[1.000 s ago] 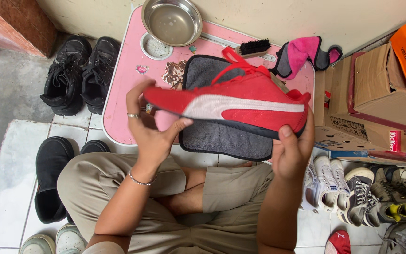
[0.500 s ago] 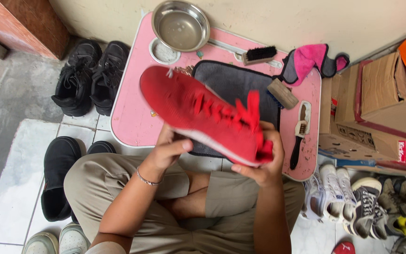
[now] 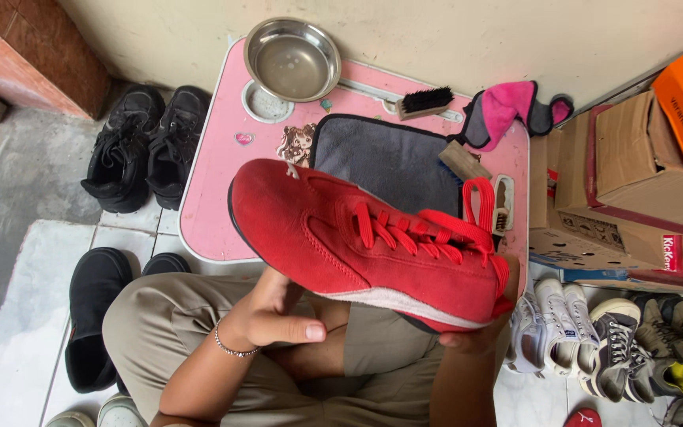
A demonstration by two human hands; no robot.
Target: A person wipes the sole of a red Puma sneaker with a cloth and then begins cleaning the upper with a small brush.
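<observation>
We are seeing 1 red shoe (image 3: 373, 249) being held up over the lap, above the near edge of the pink desk (image 3: 215, 198). Left hand (image 3: 266, 316) is cupping it from below near the forefoot, fingers hidden under the sole, thumb sticking out free; we are calling that grip closed on the shoe. Right hand (image 3: 476, 336) is propping the heel end from beneath, mostly hidden, only fingertips showing, so we cannot tell how tight that grip is. The 2-point hold is likely there to keep the upper facing the camera for a look at the suede and laces.

Shoe's long axis is running from upper left to lower right, toe pointing up-left toward the metal bowl (image 3: 292, 57), heel down-right. It is rolled so that the laces are facing up and the white sole edge is showing along the lower side.

On the desk, a grey cloth (image 3: 381, 154) is lying flat right behind the shoe, probably as a work pad. 1 brush (image 3: 424, 101) is lying by the far edge, a pink rag (image 3: 507, 111) beside it. Black shoes (image 3: 148, 146) are sitting on the floor at left.
</observation>
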